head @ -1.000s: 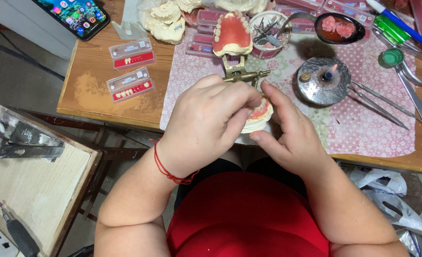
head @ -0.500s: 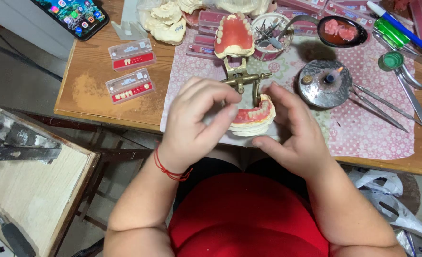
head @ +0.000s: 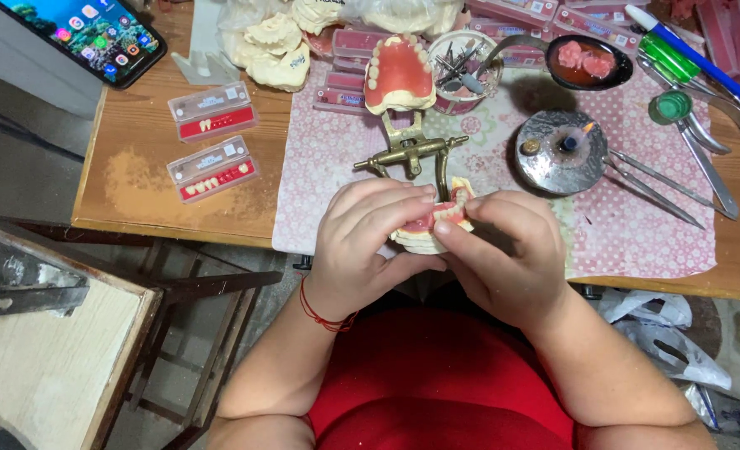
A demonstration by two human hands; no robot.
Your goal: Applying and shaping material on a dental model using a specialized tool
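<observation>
- Half a second ago the right hand (head: 503,254) was open beside the lower teeth model (head: 436,227). Now its fingers have closed in on the model from the right.
- The left hand (head: 370,242) has stayed wrapped over the model's left side, fingers curled shut on it.
- Both hands pinch the model between them, at the near edge of the pink dotted cloth (head: 637,225).
- The model's long side runs left to right. Its pink gum and teeth face up.
- It sits at the bottom of the brass hinge frame (head: 410,152). The upper teeth plate (head: 399,73) is tipped back, away from the person.
- Two clear tooth boxes (head: 211,142) lie on the wooden table (head: 136,187), well apart to the left.
</observation>
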